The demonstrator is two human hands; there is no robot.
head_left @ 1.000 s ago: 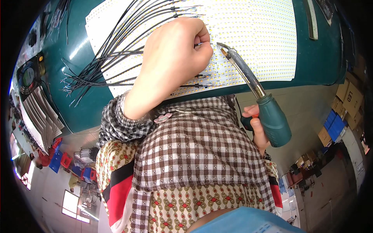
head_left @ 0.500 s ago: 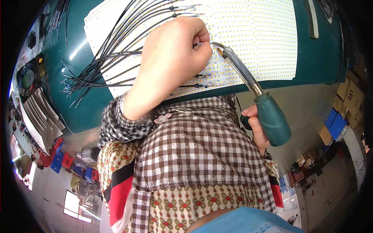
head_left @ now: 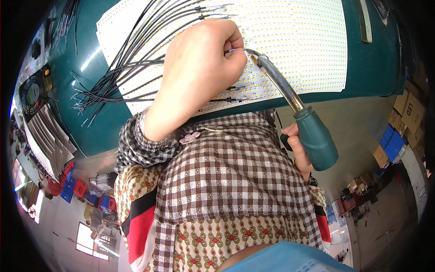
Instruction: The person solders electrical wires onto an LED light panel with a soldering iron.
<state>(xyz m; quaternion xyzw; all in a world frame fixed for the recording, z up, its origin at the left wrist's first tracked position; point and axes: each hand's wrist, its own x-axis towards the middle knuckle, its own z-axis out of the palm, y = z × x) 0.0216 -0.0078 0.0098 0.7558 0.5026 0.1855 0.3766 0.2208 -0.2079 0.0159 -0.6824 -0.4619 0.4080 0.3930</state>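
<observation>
My left hand (head_left: 199, 68) is closed in a pinch over a white LED panel sheet (head_left: 299, 50) dotted with rows of small yellow chips. Between its thumb and fingers is a thin black cable, mostly covered by the hand. My right hand (head_left: 298, 149) grips the green handle of a soldering iron (head_left: 318, 138), held at the near right of the panel. The iron's metal tube slants up and left, and its bent tip is right beside my left fingertips, at the panel. Whether the tip touches the wire ends cannot be made out. Several black cables (head_left: 113, 75) with bare ends fan across the panel's left part.
The panel lies on a green table (head_left: 97, 131), whose near edge runs in front of my checked apron (head_left: 226, 177). A small black fan (head_left: 34, 93) and a stack of white strips (head_left: 47, 140) are at the left. Cardboard boxes (head_left: 413, 115) stand beyond the right side.
</observation>
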